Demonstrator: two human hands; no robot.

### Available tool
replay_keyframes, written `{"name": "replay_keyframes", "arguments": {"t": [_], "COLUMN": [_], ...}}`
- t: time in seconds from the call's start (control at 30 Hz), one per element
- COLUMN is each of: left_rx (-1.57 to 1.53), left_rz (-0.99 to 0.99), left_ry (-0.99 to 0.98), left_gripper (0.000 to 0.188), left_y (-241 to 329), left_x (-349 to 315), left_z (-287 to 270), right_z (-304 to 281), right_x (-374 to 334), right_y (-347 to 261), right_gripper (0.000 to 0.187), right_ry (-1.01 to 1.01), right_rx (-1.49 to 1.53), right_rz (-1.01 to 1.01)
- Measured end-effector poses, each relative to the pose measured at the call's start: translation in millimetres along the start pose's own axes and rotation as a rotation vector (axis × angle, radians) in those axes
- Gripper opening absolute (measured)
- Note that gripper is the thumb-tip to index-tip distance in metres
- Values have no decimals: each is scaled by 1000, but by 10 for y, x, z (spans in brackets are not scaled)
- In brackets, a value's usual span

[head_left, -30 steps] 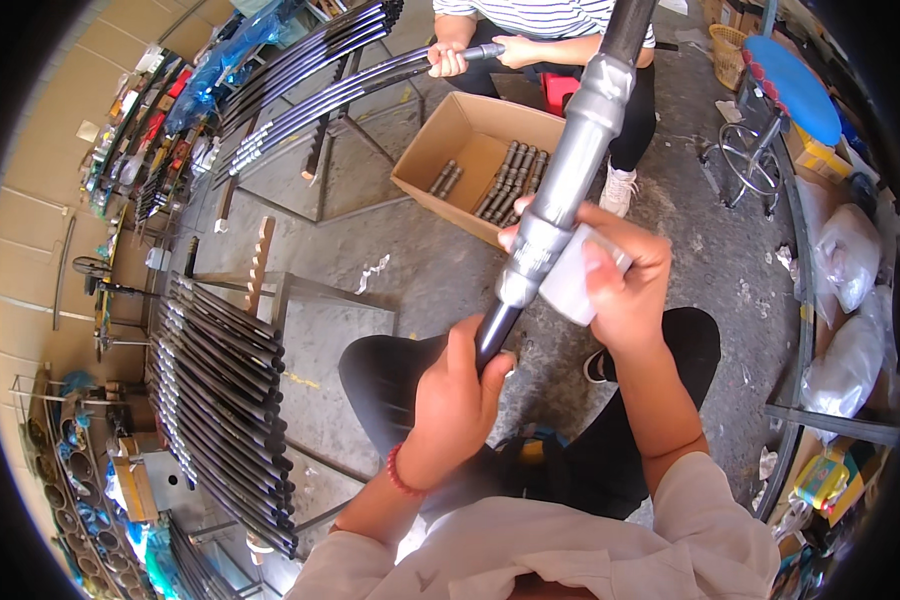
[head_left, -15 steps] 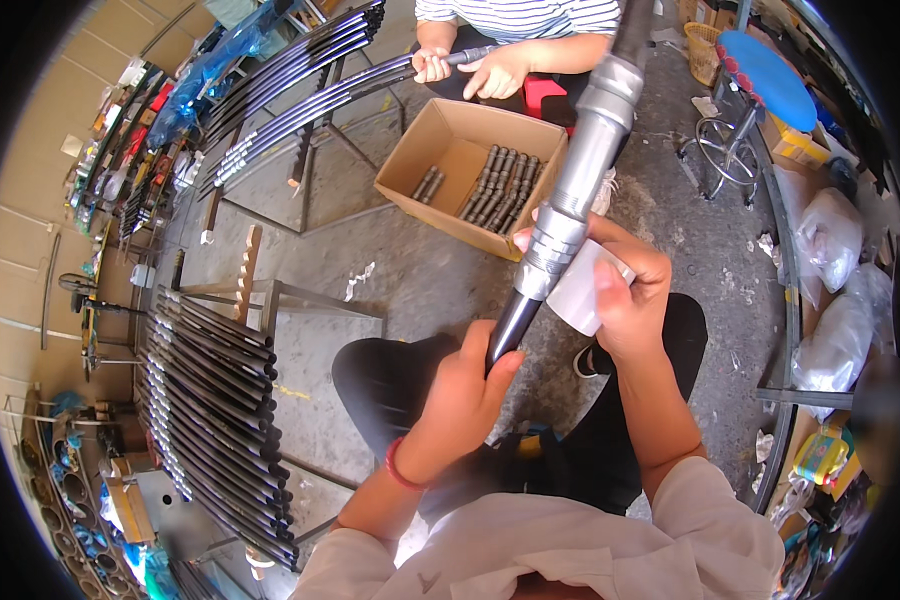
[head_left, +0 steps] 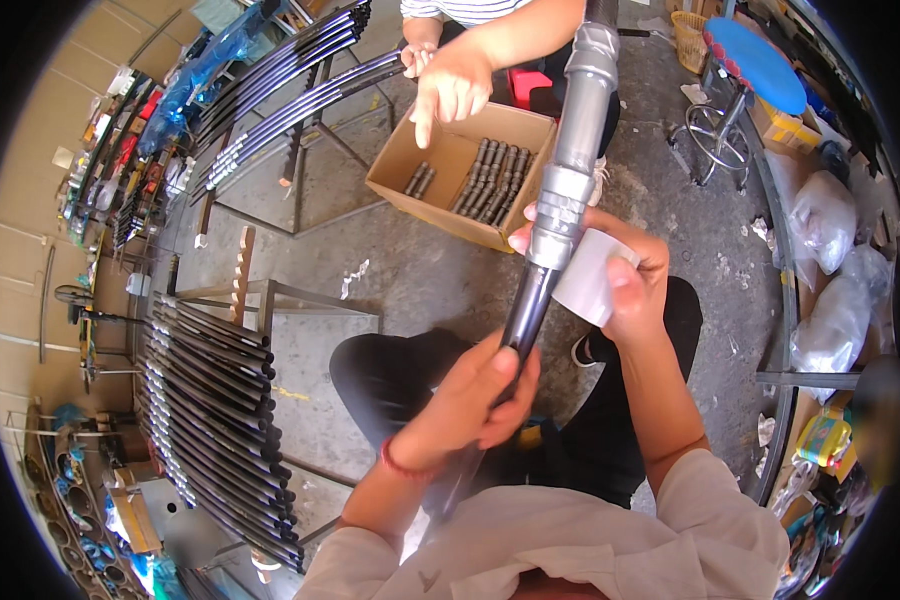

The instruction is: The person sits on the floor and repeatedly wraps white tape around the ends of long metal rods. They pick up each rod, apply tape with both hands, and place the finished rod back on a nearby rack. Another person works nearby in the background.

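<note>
A long dark pole (head_left: pixel 532 312) slants up and away in front of me, with a ribbed grey sleeve (head_left: pixel 582 125) along its upper part. My left hand (head_left: pixel 470 398) is closed around the pole's lower stretch. In my right hand (head_left: pixel 638 285) is a wide roll of whitish tape (head_left: pixel 587 284), the thumb pressed on its side. The roll lies right against the sleeve's lower end, and right-hand fingertips show on the far side of the pole. A shiny wrapping, seemingly tape, covers the sleeve's lower end (head_left: pixel 553 245).
Across from me a co-worker's hand (head_left: pixel 455 88) points over a cardboard box (head_left: pixel 440 218) holding several short metal cylinders (head_left: pixel 492 180). Racks of dark poles (head_left: pixel 215 430) stand at the left. A blue stool (head_left: pixel 755 65) and plastic bags (head_left: pixel 825 220) are at the right.
The pole has tipped slightly left at its top, and more of it shows below my left hand, which has shifted down. The co-worker's hand has moved left over the box.
</note>
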State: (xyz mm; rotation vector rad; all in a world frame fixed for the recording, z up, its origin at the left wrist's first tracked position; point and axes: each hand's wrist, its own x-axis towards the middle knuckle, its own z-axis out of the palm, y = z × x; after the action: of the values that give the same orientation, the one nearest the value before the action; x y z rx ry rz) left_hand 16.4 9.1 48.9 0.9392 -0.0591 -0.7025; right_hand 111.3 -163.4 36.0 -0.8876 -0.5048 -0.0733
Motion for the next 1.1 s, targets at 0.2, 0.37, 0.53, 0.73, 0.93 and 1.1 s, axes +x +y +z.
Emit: {"name": "replay_keyframes", "arguments": {"t": [0.2,0.37,0.53,0.73,0.93,1.1], "left_rx": [-205,-138,-745,555,262,-633], "left_rz": [40,-25,-201,142,-43,-132], "left_ry": [-93,-59,-453,365,204,-338], "left_gripper": [46,46,50,37,40,49], "left_y": [-106,-147,-321,-249,-233,-415], "left_x": [70,26,-14,27,-100,-54], "left_z": [17,8,-134,40,-3,-133], "right_z": [-46,-201,13,-175,-224,-104], "right_x": [12,-36,-46,-75,-47,-36], "right_y": [-57,4,-49,-55,-17,-2], "right_gripper": [57,51,65,36,38,50], "right_ry": [-124,-65,-156,68,-97,-190], "right_rx": [-64,-250,64,-253,-53,9], "right_rz": [1,-30,-19,25,-27,-26]}}
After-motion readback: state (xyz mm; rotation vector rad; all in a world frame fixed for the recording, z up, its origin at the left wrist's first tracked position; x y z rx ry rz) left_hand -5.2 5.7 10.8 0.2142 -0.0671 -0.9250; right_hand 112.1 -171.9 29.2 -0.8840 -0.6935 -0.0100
